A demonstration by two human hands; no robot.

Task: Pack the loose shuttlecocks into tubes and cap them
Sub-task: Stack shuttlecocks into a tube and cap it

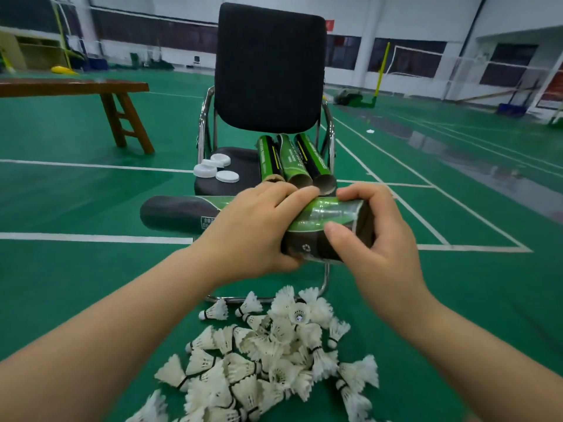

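Now left grip point(253, 229) and right grip point(380, 239) clamp the green-and-black cardboard tube point(323, 213); filling seems next, one freeing to fetch loose white feather shuttlecocks point(274, 354).

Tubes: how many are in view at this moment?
4. On the chair seat lie three, side by side: left tube, middle tube, right tube. The fourth tube is held crosswise by the left hand and right hand. No others show.

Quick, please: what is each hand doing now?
Left hand: grips the shuttlecock tube.
Right hand: grips the same tube near its end.
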